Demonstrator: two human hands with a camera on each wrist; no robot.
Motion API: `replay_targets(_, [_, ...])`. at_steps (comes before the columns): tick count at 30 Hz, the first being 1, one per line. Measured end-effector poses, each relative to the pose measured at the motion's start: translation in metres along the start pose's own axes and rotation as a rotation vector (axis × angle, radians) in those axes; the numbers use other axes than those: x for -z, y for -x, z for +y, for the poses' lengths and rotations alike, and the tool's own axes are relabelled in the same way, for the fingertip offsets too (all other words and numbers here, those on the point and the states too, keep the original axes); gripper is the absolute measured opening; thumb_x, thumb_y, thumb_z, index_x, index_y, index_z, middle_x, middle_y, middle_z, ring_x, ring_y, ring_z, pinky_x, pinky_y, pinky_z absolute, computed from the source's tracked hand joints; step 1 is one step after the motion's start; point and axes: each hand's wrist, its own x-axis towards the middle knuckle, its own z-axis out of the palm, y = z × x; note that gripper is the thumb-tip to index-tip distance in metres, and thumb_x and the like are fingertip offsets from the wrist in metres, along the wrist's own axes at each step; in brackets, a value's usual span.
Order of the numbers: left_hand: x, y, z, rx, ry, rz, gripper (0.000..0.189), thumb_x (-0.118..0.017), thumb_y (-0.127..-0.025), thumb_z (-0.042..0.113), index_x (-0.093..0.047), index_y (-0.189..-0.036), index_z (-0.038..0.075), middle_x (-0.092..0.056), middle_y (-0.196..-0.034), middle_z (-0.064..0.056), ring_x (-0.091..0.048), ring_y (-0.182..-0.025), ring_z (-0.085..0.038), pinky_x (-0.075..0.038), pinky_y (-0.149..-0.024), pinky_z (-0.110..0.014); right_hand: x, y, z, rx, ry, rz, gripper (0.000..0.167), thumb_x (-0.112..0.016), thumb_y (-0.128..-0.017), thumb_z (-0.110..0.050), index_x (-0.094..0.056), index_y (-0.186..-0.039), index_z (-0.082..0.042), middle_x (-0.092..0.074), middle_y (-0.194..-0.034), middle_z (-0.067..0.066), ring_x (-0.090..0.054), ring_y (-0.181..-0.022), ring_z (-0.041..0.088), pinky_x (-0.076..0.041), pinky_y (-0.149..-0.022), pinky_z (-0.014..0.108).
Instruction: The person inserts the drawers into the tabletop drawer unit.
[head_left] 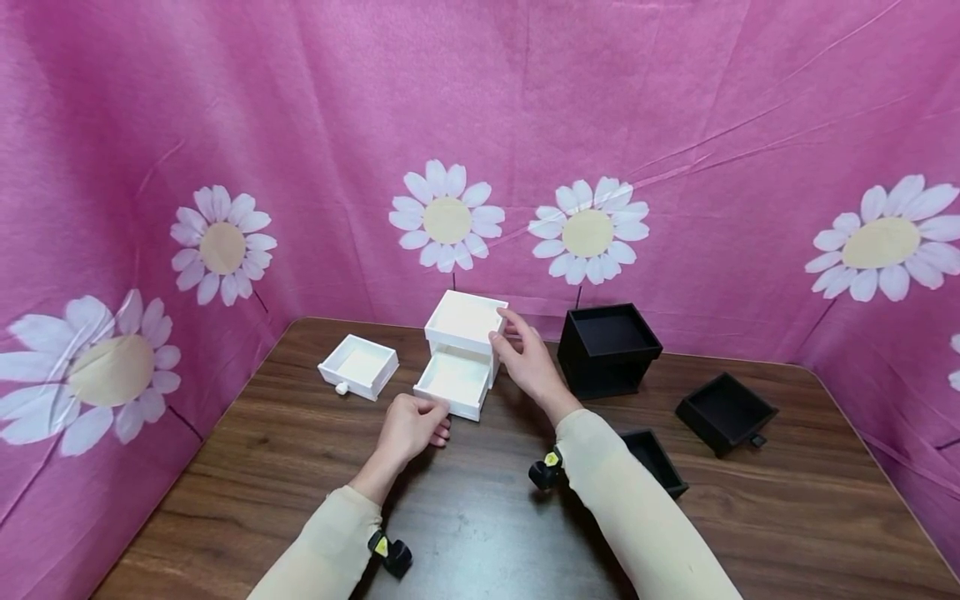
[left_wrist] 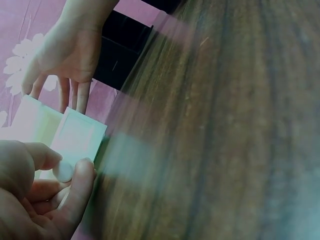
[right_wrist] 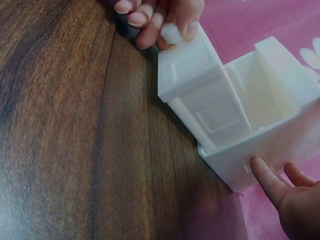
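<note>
White two-tier drawer cabinet (head_left: 467,318) upright on wood-grain table (head_left: 247,467), just above dead center in head view. White lower drawer (head_left: 454,381) partly out toward 6 o'clock, rear end inside the cabinet; upper bay shows open, no drawer in it.

Left hand (head_left: 408,429) at cabinet's 7 o'clock: thumb and fingers nearly closed, pinching the drawer's round white knob (left_wrist: 63,171). Right hand (head_left: 529,364) at cabinet's 4 o'clock: fingers fairly straight and spread, fingertip touching the cabinet side wall, no grip around it.

Loose white drawer (head_left: 363,385) at 8 o'clock from the cabinet, apart from it, upright, knob facing about 7. Black cabinet (head_left: 600,371) at 3 o'clock, apart from the white one, upright; bays too dark to read. First black drawer (head_left: 726,410) between 3 and 4, upright, pull tab toward 4. Second black drawer (head_left: 655,460) at 4, partly hidden by right sleeve (head_left: 626,492).

Pink cloth (head_left: 360,100) with printed white daisies (head_left: 447,219) behind, spanning 9 through 12 to 3. Black wrist device on each cuff.
</note>
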Motion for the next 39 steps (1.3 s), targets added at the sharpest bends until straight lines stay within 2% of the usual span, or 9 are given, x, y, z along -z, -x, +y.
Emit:
replay_targets(13, [-0.003,-0.009,0.001,-0.005,-0.043,-0.009,0.024,-0.065,-0.102,0.006,-0.081,-0.099,-0.013,-0.075,-0.069,-0.012,-0.066,-0.05,-0.006,-0.062,-0.053,-0.028,0.001,0.0,0.0,0.001,0.008,-0.007,0.056,-0.059,-0.111,-0.034,-0.046,-0.164,-0.023,-0.051,-0.151,0.024,-0.06,-0.137,0.044,-0.057,-0.107,0.057])
replay_targets(21, [-0.006,-0.015,0.002,-0.027,-0.069,-0.02,0.025,-0.065,-0.102,0.007,-0.081,-0.099,-0.012,-0.076,-0.071,-0.015,-0.066,-0.048,-0.007,-0.062,-0.053,-0.03,0.002,0.002,-0.002,-0.011,-0.019,-0.012,0.055,-0.061,-0.111,-0.033,-0.047,-0.163,-0.023,-0.05,-0.151,0.023,-0.061,-0.135,0.044,-0.06,-0.102,0.054])
replay_targets(26, [-0.006,-0.02,0.006,-0.018,-0.077,-0.017,0.025,-0.065,-0.102,0.007,-0.081,-0.1,-0.012,-0.076,-0.071,-0.015,-0.065,-0.048,-0.007,-0.062,-0.052,-0.03,0.002,0.002,-0.004,-0.02,-0.03,-0.021,0.055,-0.061,-0.11,-0.033,-0.047,-0.163,-0.024,-0.049,-0.151,0.023,-0.06,-0.136,0.044,-0.06,-0.102,0.055])
replay_targets(39, [-0.008,-0.034,0.007,-0.048,-0.116,-0.027,0.026,-0.065,-0.101,0.009,-0.081,-0.097,-0.011,-0.076,-0.072,-0.015,-0.065,-0.048,-0.007,-0.061,-0.051,-0.03,0.002,0.001,-0.003,0.005,-0.048,-0.025,0.056,-0.061,-0.11,-0.03,-0.047,-0.164,-0.019,-0.049,-0.152,0.026,-0.061,-0.135,0.046,-0.062,-0.099,0.051])
